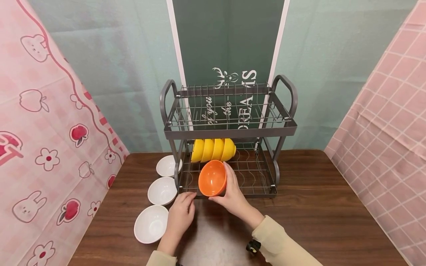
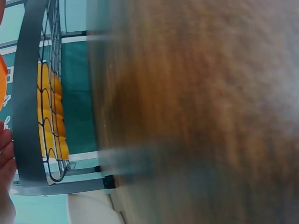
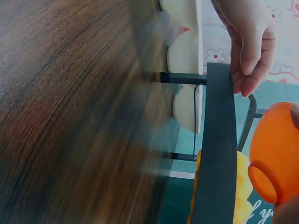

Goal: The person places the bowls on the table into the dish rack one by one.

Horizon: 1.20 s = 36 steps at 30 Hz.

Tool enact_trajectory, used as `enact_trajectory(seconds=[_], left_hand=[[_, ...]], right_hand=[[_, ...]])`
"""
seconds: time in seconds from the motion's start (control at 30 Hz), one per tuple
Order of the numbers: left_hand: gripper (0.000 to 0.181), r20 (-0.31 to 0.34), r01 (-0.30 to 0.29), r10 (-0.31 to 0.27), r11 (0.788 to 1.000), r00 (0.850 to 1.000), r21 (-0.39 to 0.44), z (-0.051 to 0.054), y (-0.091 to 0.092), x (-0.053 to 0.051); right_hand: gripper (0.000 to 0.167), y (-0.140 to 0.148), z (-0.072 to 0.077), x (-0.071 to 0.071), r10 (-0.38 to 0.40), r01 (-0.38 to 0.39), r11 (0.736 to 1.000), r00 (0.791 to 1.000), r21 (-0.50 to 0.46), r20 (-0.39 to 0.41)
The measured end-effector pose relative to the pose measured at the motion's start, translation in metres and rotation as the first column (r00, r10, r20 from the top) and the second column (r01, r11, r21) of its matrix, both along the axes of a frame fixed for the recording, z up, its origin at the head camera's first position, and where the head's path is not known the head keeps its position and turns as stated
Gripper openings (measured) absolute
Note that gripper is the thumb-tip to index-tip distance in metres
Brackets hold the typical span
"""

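My right hand (image 1: 234, 195) grips an orange bowl (image 1: 212, 178) by its side, thumb low and fingers along the right edge. The bowl is tilted, its inside towards the head camera, above the front of the dish rack's lower tier (image 1: 247, 173); its foot shows in the right wrist view. At the lower tier's front left corner, my left hand (image 1: 181, 212) rests on the rim (image 3: 219, 140) with loosely bent fingers, holding no bowl. Several yellow bowls (image 1: 213, 149) stand nested on their sides in the lower tier, behind the orange bowl.
Three white bowls (image 1: 151, 224) stand in a row on the wooden table (image 1: 316, 221), left of the rack. Above the lower tier is the upper wire tier (image 1: 229, 107) with curved side handles (image 1: 289, 96). Curtains hang behind and on both sides.
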<state>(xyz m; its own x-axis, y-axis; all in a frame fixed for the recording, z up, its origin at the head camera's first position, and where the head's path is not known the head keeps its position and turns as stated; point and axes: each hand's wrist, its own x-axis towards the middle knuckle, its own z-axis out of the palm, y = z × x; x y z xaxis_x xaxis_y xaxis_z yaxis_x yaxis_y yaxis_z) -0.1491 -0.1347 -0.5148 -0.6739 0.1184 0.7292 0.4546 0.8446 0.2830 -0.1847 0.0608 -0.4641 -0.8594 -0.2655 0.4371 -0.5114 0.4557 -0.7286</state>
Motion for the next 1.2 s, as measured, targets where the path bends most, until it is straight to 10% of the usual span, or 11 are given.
enact_trajectory(seconds=[1.2], left_hand=[[0.031, 0.031, 0.017, -0.017, 1.0, 0.999, -0.007, -0.004, 0.001, 0.001]], right_hand=[[0.106, -0.034, -0.002, -0.039, -0.016, 0.017, 0.954, 1.0, 0.3, -0.006]])
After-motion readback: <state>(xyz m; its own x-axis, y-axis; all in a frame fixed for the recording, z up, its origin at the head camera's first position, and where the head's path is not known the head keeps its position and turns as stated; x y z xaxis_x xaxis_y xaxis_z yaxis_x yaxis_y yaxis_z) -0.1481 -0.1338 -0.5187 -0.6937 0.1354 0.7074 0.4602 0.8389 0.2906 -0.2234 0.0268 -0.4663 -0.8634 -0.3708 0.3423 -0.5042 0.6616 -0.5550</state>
